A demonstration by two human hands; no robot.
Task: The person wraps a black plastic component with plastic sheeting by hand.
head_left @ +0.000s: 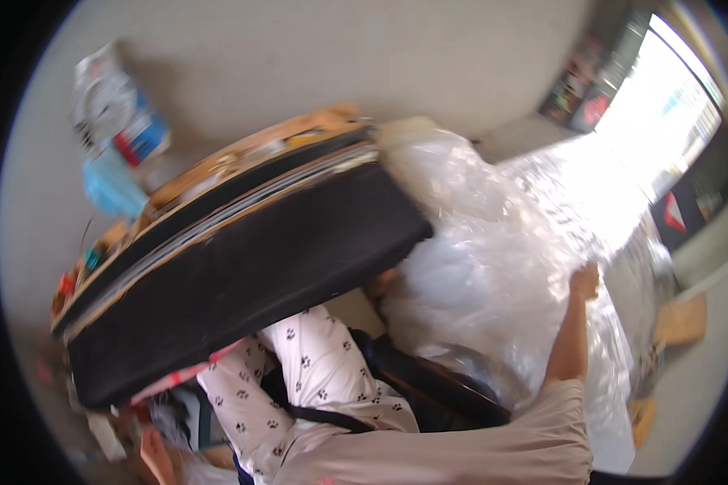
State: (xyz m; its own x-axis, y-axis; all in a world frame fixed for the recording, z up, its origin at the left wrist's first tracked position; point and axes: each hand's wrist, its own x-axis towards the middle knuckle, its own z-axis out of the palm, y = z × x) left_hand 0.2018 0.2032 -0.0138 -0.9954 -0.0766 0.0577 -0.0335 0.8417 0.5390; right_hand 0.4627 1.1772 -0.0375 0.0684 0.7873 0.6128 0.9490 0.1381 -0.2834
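Note:
My right arm reaches out to the right, and my right hand (584,281) is closed on the clear plastic sheeting (493,283). The shiny, crumpled plastic is heaped beside my legs and spreads up toward the bright doorway. Low at the left, my left hand (154,454) hangs beside my seat, near some whitish plastic (206,470). It is blurred, and its fingers do not show clearly. In front of my knees stands a long table with a black padded front (251,267); neither hand touches it.
Small items lie along the table's wooden back ledge (255,149). A light blue face mask (112,184) and a printed bag (109,105) hang at the wall. At right are a cardboard piece (679,321) and a bright doorway (663,105). A dark padded seat edge (437,380) is beside me.

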